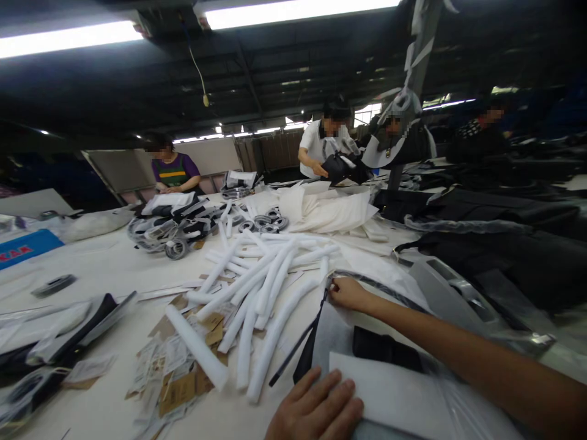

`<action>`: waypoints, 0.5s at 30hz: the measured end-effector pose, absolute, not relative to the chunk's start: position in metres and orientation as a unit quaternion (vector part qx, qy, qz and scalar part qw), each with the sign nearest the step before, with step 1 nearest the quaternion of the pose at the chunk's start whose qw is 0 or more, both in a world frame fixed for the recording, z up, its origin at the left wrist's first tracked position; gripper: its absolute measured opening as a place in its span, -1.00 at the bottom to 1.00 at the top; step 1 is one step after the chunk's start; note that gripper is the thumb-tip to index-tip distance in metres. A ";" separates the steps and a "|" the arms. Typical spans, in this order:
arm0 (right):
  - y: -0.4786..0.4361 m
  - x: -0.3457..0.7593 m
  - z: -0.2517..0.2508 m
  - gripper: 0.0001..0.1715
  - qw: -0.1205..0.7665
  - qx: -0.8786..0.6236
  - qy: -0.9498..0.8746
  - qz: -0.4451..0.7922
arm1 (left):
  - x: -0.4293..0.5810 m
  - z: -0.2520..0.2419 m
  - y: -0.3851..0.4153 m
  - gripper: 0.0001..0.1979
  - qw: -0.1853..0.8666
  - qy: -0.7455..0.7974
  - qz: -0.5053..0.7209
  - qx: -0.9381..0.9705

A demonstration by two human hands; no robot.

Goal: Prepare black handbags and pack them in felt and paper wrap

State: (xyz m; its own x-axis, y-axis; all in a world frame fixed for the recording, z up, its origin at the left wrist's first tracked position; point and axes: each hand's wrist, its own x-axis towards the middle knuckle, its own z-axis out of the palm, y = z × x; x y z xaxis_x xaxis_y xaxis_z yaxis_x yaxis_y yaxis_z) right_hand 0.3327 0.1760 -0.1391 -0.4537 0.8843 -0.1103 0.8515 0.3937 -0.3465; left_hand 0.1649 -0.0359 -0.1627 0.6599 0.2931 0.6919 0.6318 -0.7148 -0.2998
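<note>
A black bag (385, 347) lies in front of me, partly covered by white padding sheets (389, 391) and clear plastic. My left hand (316, 410) rests flat on its near left corner, fingers stretched over the edge of the padding. At the bag's far left corner, my right hand (351, 294) is closed in a pinch on a thin black strap (300, 339), whose loose end trails down to the left. A dark wrapped handle (378, 282) arches away behind this hand. Fingertip detail at the pinch is small and partly hidden.
Several white foam tubes (261, 281) lie piled left of the bag, beside paper tags (178, 385). Wrapped straps (177, 229) and white sheets (330, 208) sit farther back. Black bags (504, 263) fill the right side. Co-workers (177, 168) stand across the table.
</note>
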 end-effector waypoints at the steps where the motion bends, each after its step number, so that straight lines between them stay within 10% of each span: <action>1: 0.182 0.323 -0.140 -0.66 0.041 -0.514 -0.834 0.195 | 0.164 -0.164 -0.034 -0.69 0.274 -0.265 -0.317 -0.868; 15: 0.200 0.357 -0.138 -0.61 0.011 -0.572 -0.793 0.207 | 0.158 -0.175 -0.013 -0.65 0.243 -0.293 -0.311 -0.871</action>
